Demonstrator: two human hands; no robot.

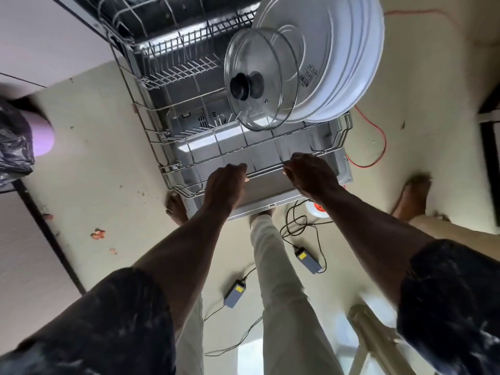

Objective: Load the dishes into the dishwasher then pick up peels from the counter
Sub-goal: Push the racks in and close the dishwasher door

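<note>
Hands gripping grey wire dishwasher rack (pixel 173 173): left hand (pixel 226 182) and right hand (pixel 311 175) curling fingers round its front rail. Already holding white round plates (pixel 349 50) and clear glass lid (pixel 259 77); peels, counter not showing.

Home kitchen: open stainless-steel dishwasher (pixel 205 147) with pulled-out grey wire rack (pixel 151 125); upright white ceramic plates (pixel 346 50) and glass pot lid (pixel 262 77) far right; black bin bag (pixel 13 147) left; cream tile floor (pixel 94 158).
</note>
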